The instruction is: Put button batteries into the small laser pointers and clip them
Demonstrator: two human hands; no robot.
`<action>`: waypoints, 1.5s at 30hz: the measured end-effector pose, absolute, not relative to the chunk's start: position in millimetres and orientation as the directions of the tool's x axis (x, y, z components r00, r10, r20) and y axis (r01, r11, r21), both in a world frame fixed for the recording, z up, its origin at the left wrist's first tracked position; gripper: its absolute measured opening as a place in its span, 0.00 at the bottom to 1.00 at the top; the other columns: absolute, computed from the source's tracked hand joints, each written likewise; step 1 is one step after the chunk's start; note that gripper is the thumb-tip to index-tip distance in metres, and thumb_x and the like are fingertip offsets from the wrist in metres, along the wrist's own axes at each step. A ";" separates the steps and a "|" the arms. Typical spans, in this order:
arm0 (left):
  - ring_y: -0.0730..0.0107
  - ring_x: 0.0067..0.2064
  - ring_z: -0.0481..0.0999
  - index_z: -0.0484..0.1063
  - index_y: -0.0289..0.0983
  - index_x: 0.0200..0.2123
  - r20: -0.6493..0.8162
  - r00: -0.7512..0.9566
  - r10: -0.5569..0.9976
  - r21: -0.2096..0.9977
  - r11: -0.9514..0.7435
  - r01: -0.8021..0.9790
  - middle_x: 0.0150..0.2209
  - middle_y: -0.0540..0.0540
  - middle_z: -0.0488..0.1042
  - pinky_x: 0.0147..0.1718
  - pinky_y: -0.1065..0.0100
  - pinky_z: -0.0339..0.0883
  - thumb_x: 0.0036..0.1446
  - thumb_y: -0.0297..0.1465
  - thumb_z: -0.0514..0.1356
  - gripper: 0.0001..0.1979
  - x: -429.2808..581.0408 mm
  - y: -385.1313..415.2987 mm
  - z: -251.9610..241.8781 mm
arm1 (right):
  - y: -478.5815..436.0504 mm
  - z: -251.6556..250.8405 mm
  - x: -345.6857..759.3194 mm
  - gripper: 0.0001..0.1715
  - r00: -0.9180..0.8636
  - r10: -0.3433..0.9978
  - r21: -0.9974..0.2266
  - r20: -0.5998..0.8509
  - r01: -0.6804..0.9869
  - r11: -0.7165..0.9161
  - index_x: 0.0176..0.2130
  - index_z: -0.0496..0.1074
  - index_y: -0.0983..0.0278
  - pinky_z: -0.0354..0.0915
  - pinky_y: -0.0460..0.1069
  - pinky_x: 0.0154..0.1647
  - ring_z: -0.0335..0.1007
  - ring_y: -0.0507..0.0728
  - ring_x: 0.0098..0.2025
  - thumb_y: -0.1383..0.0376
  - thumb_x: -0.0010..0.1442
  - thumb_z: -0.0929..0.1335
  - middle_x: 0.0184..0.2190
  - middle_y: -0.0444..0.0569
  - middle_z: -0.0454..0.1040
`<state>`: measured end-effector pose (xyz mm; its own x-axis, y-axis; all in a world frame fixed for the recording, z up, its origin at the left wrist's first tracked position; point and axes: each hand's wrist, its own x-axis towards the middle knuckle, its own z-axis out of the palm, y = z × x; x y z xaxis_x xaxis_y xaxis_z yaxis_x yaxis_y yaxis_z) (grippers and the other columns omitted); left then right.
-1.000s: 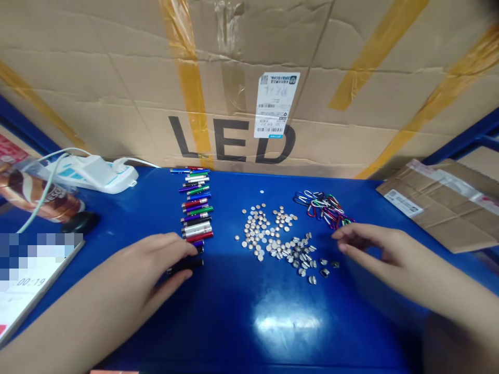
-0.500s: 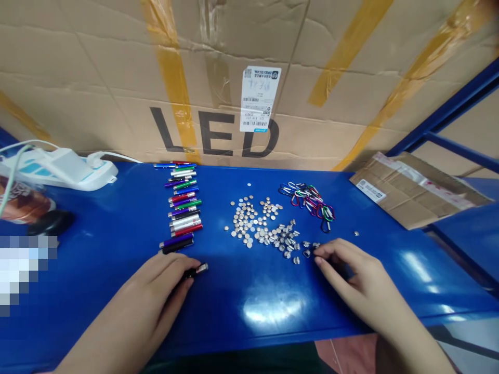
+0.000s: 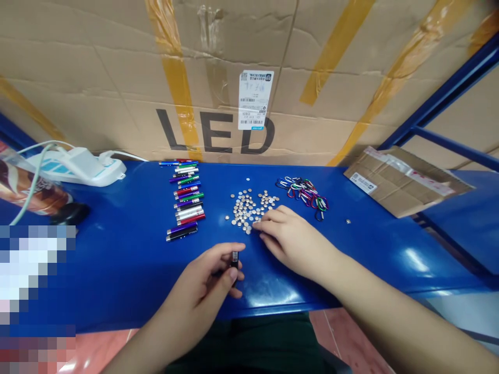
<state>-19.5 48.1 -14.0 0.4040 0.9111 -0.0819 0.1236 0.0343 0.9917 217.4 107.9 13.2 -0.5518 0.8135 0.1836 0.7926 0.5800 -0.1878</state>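
My left hand (image 3: 208, 278) is closed round a small black tube (image 3: 234, 261), held upright near the front edge of the blue table (image 3: 128, 270). My right hand (image 3: 290, 236) rests palm down over a scatter of small silver button cells (image 3: 247, 206), its fingertips pinching among them; what it holds, if anything, is hidden. A row of coloured small tubes (image 3: 184, 197) lies to the left of the cells. A heap of coloured carabiner clips (image 3: 304, 189) lies behind my right hand.
A large cardboard box marked LED (image 3: 249, 78) walls off the back. A white power strip (image 3: 83, 166) and a brown packet (image 3: 23, 182) sit at the left. A flat cardboard parcel (image 3: 405, 179) lies at the right. One loose cell (image 3: 348, 222) lies apart.
My left hand lifted the black tube from the row's end and carried it right toward the table's front. My right hand moved left from the clips onto the silver cells.
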 end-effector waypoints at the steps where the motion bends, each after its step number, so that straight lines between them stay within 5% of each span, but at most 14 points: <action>1: 0.66 0.43 0.82 0.70 0.45 0.61 -0.085 0.391 0.917 0.990 0.033 0.136 0.44 0.45 0.76 0.40 0.67 0.84 0.72 0.36 0.55 0.17 -20.4 49.2 -13.3 | 106.7 12.0 211.4 0.15 -0.561 0.807 -0.155 0.185 0.794 0.588 0.51 0.81 0.66 0.70 0.58 0.50 0.70 0.63 0.46 0.71 0.69 0.67 0.41 0.55 0.78; 7: 0.69 0.38 0.83 0.69 0.44 0.62 -0.093 0.391 0.915 0.974 0.002 0.227 0.45 0.44 0.76 0.41 0.65 0.84 0.73 0.37 0.53 0.18 -20.5 48.7 -15.0 | 103.1 4.0 204.0 0.14 -0.556 0.802 -0.052 0.216 0.814 0.578 0.49 0.82 0.66 0.69 0.57 0.48 0.68 0.63 0.46 0.70 0.70 0.67 0.41 0.55 0.77; 12: 0.64 0.46 0.82 0.68 0.47 0.64 -0.092 0.390 0.916 0.975 0.003 0.222 0.48 0.44 0.76 0.44 0.63 0.84 0.73 0.37 0.54 0.19 -20.7 46.8 -21.2 | 105.0 1.2 211.0 0.13 -0.503 0.832 -0.061 0.235 0.846 0.529 0.48 0.82 0.67 0.71 0.58 0.49 0.69 0.62 0.42 0.70 0.69 0.67 0.40 0.56 0.77; 18: 0.62 0.49 0.81 0.67 0.47 0.64 -0.079 0.401 0.913 0.980 -0.003 0.201 0.49 0.43 0.75 0.45 0.62 0.84 0.73 0.36 0.54 0.19 -21.4 45.8 -20.4 | 91.4 10.1 237.9 0.15 -0.427 0.842 -0.240 0.331 0.825 0.512 0.53 0.78 0.65 0.73 0.58 0.53 0.74 0.62 0.48 0.66 0.67 0.70 0.47 0.55 0.78; 21: 0.61 0.49 0.81 0.66 0.45 0.64 -0.071 0.413 0.908 0.984 -0.004 0.177 0.49 0.43 0.75 0.44 0.61 0.84 0.73 0.36 0.54 0.19 -21.6 44.4 -18.8 | 82.6 8.4 285.4 0.14 -0.161 0.899 -0.309 0.406 0.902 0.301 0.49 0.79 0.63 0.75 0.55 0.45 0.78 0.61 0.44 0.61 0.69 0.68 0.45 0.54 0.79; 25: 0.62 0.48 0.81 0.67 0.46 0.62 -0.067 0.437 0.897 0.981 -0.021 0.193 0.49 0.44 0.76 0.43 0.62 0.84 0.72 0.38 0.54 0.17 -22.8 42.1 -19.5 | 78.1 -10.4 356.1 0.18 0.147 0.900 -0.193 0.411 0.978 -0.072 0.47 0.80 0.66 0.75 0.59 0.43 0.80 0.65 0.38 0.60 0.65 0.66 0.45 0.60 0.81; 31: 0.62 0.47 0.82 0.67 0.45 0.62 -0.072 0.430 0.900 0.977 -0.023 0.213 0.49 0.43 0.76 0.43 0.61 0.84 0.72 0.37 0.55 0.17 -21.8 42.3 -19.0 | 83.2 -27.8 386.3 0.16 -0.017 0.947 -0.166 0.321 0.983 0.073 0.40 0.83 0.62 0.76 0.59 0.44 0.81 0.65 0.41 0.62 0.62 0.65 0.41 0.57 0.82; 39: 0.64 0.44 0.82 0.70 0.45 0.61 -0.057 0.412 0.909 0.978 -0.031 0.205 0.47 0.45 0.77 0.41 0.63 0.84 0.71 0.36 0.56 0.17 -20.7 41.7 -15.4 | 90.5 -6.5 392.6 0.04 0.047 0.999 -0.410 0.028 0.912 -0.031 0.32 0.78 0.60 0.74 0.55 0.35 0.80 0.61 0.31 0.65 0.54 0.71 0.30 0.50 0.82; 45: 0.65 0.41 0.81 0.72 0.44 0.60 -0.061 0.421 0.905 0.959 -0.064 0.277 0.43 0.46 0.79 0.37 0.66 0.82 0.71 0.36 0.55 0.17 -16.3 45.9 -14.7 | 72.6 -2.1 337.1 0.11 0.016 0.997 -0.605 0.081 0.796 0.037 0.32 0.75 0.61 0.70 0.50 0.31 0.76 0.57 0.29 0.57 0.60 0.70 0.28 0.49 0.79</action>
<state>-16.3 45.9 -14.7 0.4209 0.9051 -0.0608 0.2772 -0.0644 0.9587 337.1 72.6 -2.1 0.0160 0.9966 0.0813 0.7956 0.0365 -0.6047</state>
